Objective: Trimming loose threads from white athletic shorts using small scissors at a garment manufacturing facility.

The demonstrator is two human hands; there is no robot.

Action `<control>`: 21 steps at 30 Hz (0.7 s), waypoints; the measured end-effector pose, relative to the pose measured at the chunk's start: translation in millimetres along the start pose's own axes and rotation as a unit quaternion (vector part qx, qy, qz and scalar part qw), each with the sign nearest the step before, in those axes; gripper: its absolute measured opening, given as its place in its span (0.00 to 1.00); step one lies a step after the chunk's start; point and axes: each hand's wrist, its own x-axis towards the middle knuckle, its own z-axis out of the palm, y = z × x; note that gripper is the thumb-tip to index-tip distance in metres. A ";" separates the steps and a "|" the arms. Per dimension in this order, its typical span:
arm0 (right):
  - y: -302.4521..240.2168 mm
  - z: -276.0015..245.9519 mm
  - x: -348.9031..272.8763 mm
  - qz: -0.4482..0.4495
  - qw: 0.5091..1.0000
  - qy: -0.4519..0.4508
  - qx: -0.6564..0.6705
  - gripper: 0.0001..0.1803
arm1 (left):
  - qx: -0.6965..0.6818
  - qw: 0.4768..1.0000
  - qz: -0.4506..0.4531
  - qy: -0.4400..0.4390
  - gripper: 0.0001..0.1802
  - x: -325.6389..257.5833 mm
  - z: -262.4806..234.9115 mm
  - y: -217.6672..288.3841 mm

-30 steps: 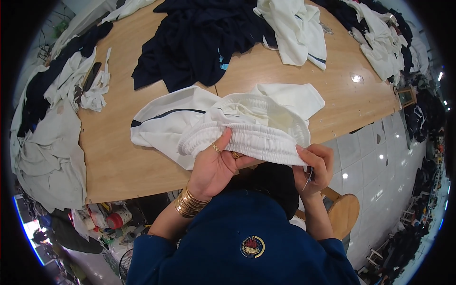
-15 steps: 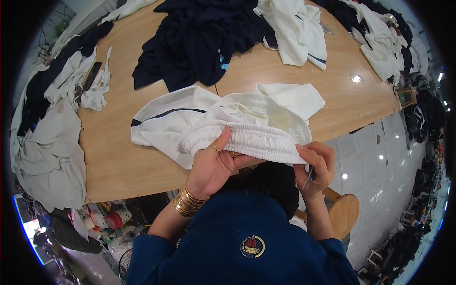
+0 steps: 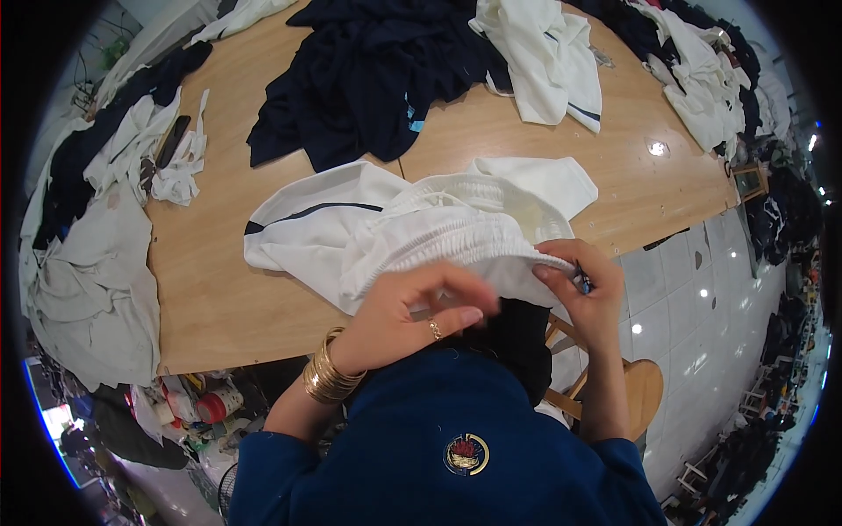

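Observation:
White elastic-waisted pants [image 3: 324,232] with a navy stripe lie on the table's near edge, their gathered waistband [image 3: 456,238] toward me. My right hand [image 3: 592,285] pinches the right end of the waistband between thumb and fingers. A small dark, shiny tool [image 3: 582,280] shows in the same hand; its kind is mostly hidden. In front of the waistband, my left hand [image 3: 412,307] is off the cloth, thumb and fingers apart, nothing between them. Its fingertips are blurred. Gold bangles [image 3: 331,368] circle the left wrist.
On the wooden table [image 3: 210,298], a navy cloth heap [image 3: 368,79] and a white garment [image 3: 548,70] lie at the far side. Pale and dark cloth [image 3: 96,280] hangs over the left edge, near a black object [image 3: 174,140]. A wooden stool [image 3: 636,399] stands at lower right.
My left hand has let go of the waistband and come toward me, its fingers now apart. The waistband has slackened and turned, while my right hand keeps its end and has shifted slightly.

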 end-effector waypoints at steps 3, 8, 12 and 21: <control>-19.1 -6.6 12.4 0.115 0.984 -0.089 0.100 0.09 | 0.442 0.848 0.255 0.142 0.20 30.2 -5.8 5.0; -31.2 -14.2 38.9 0.115 0.962 -0.176 0.176 0.10 | 0.183 0.981 -0.028 -0.059 0.15 43.9 -47.7 4.1; -28.2 -24.0 49.7 0.168 0.953 -0.164 0.192 0.10 | 0.110 0.990 -0.058 -0.069 0.16 27.8 -60.3 22.4; -24.3 -22.6 53.3 0.151 0.955 -0.152 0.205 0.10 | 0.089 0.994 -0.055 -0.021 0.19 12.8 -69.6 25.3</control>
